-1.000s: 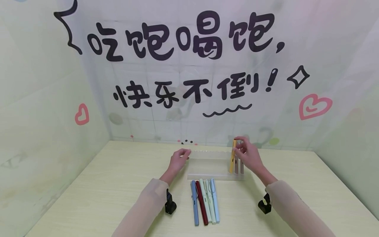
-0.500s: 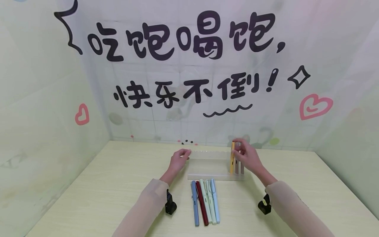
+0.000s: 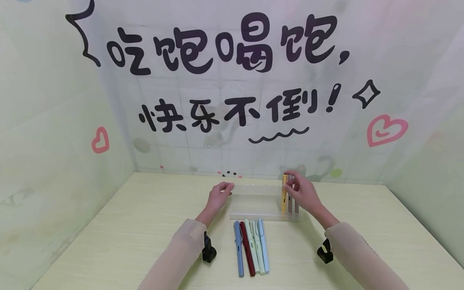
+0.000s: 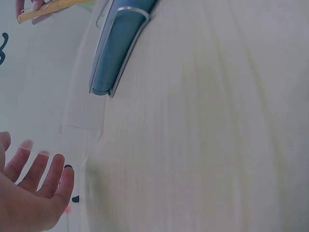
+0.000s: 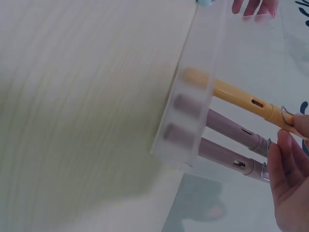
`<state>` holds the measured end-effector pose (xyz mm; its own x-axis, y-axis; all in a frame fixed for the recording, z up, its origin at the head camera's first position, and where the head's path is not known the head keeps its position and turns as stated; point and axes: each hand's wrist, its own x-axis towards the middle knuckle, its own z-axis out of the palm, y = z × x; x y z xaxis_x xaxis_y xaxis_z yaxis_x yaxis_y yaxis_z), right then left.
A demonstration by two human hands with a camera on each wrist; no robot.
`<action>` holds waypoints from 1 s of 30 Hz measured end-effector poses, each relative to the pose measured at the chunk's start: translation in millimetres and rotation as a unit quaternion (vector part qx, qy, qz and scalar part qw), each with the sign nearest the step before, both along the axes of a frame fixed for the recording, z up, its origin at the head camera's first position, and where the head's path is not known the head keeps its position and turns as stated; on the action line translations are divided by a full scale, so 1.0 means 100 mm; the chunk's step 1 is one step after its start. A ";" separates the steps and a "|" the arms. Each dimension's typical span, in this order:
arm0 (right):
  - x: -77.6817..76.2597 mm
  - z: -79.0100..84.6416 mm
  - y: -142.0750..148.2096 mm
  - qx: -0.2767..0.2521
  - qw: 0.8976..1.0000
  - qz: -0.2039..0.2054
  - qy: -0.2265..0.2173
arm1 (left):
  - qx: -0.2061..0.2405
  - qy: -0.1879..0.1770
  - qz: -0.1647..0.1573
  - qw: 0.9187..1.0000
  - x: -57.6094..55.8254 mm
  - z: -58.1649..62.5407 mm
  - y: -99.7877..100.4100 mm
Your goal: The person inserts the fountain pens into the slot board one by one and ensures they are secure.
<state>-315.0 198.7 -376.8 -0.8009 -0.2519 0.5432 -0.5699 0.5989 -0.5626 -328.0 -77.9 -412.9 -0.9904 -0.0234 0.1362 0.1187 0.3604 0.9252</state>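
My right hand [image 3: 304, 191] pinches the upper, clipped end of a yellow pen [image 3: 284, 201] between thumb and fingertips. The pen stands upright, its lower end behind the frosted front ledge of a clear pen rack [image 5: 205, 43]. Two mauve pens [image 5: 231, 128] stand beside it toward the rack's right end. At the other end, my left hand [image 3: 219, 194] touches the rack's upper left corner. Its fingers look relaxed in the left wrist view, with some fingertips showing through the clear panel.
In front of the rack, several capped pens lie side by side on the wooden table [image 3: 163, 241]: a blue pen [image 3: 239, 249], a dark red pen [image 3: 247, 249], pale green pens [image 3: 253, 247] and a light blue pen [image 3: 263, 245]. A printed cloth [image 3: 217, 157] hangs behind.
The yellow pen has gone from slightly tilted to upright and sits a little lower, my right hand moving down with it. The left hand and the lying pens stay put.
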 end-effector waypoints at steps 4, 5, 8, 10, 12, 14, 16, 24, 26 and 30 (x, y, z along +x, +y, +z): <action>0.00 0.01 0.02 0.026 0.999 -0.003 0.030 | 0.002 0.000 0.000 1.000 0.00 0.00 0.00; -0.01 0.02 0.03 0.032 0.999 -0.004 0.034 | 0.002 0.000 0.000 1.000 0.00 0.01 0.00; -0.02 0.02 0.06 0.041 0.998 0.001 0.038 | 0.003 0.000 0.001 1.000 0.00 0.01 0.01; -0.03 0.02 0.07 0.049 0.998 0.001 0.038 | 0.004 -0.002 0.002 1.000 0.01 0.02 0.01; -0.04 0.02 0.09 0.052 0.998 0.002 0.034 | 0.005 -0.004 0.004 1.000 0.01 0.03 0.01; -0.04 0.03 0.10 0.053 0.998 0.003 0.026 | 0.004 -0.005 0.004 1.000 0.02 0.03 0.01; -0.05 0.03 0.10 0.055 0.998 0.001 0.016 | 0.003 -0.005 0.004 1.000 0.02 0.03 0.01; -0.08 0.04 0.06 0.062 0.998 -0.015 -0.019 | 0.000 -0.006 0.003 1.000 0.02 0.03 0.01; -0.08 0.04 0.05 0.064 0.998 -0.017 -0.021 | 0.000 -0.007 0.003 1.000 0.01 0.03 0.01; -0.10 0.04 0.04 0.066 0.997 -0.020 -0.022 | 0.001 -0.008 0.003 1.000 0.01 0.02 0.01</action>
